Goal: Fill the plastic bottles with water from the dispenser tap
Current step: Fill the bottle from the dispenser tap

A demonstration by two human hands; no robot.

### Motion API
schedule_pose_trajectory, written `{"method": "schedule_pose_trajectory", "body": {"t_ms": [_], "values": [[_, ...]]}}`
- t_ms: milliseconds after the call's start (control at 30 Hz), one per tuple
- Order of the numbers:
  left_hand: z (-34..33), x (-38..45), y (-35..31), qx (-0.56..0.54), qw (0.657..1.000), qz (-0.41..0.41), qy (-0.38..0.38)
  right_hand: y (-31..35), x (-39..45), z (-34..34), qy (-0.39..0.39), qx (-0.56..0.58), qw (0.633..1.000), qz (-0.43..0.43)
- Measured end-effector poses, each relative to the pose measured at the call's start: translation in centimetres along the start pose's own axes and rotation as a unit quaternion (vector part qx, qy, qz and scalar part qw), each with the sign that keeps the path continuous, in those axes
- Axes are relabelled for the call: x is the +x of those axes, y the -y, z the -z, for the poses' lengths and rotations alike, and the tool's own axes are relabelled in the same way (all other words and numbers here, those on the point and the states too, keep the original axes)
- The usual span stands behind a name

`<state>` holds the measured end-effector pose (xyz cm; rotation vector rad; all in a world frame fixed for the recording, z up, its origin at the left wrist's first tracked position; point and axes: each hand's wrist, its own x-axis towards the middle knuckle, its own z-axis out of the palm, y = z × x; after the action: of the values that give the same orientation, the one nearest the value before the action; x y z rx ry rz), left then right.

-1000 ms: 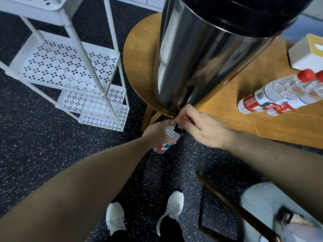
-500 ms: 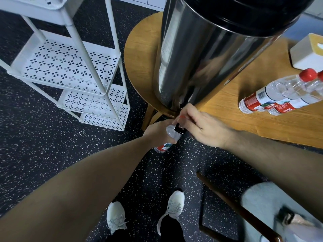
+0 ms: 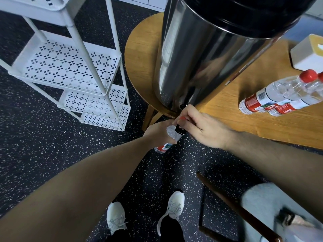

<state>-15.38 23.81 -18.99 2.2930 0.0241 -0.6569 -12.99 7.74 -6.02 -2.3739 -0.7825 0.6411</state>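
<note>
Left hand (image 3: 158, 131) grips bottle (image 3: 172, 136) beyond table edge (image 3: 139, 95).

The left hand (image 3: 158, 132) covers most of the plastic bottle (image 3: 167, 139), leaving only its crumpled shoulder and a strip of label showing. Its mouth sits behind the black tap (image 3: 180, 129), so no water stream or fill level can be made out. The right hand (image 3: 201, 127) hides the tap's lever. The steel dispenser (image 3: 201, 55) runs off the top edge. A second capped bottle (image 3: 297, 103) is cut by the right edge.
</note>
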Motion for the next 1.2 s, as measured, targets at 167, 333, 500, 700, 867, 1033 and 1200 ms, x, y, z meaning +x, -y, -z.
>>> {"method": "schedule_pose_trajectory", "body": {"t_ms": [167,333,500,700,867,1033,1200], "values": [[0.3,-0.2,-0.1,-0.005,1.0,0.0,0.002,0.0,0.0,0.1,0.004,-0.001,1.0,-0.017],[0.2,-0.2,-0.2,-0.004,1.0,-0.002,0.001,0.0,0.1,0.2,0.008,-0.009,1.0,-0.023],[0.4,-0.3,-0.4,0.001,1.0,-0.003,0.003,0.1,0.1,0.5,0.01,-0.013,1.0,-0.019],[0.6,-0.4,-0.6,0.009,1.0,-0.002,0.001,0.2,0.3,0.6,0.01,-0.031,0.999,-0.009],[0.6,-0.5,-0.6,0.006,1.0,-0.003,0.005,0.4,0.1,0.7,0.007,-0.046,0.999,-0.001],[0.8,-0.7,-0.7,0.004,1.0,-0.007,0.005,0.9,0.0,0.6,0.016,-0.036,0.999,-0.014],[0.9,-0.9,-0.8,0.01,1.0,-0.013,0.0,1.2,0.0,0.6,0.036,-0.043,0.998,-0.024]]}}
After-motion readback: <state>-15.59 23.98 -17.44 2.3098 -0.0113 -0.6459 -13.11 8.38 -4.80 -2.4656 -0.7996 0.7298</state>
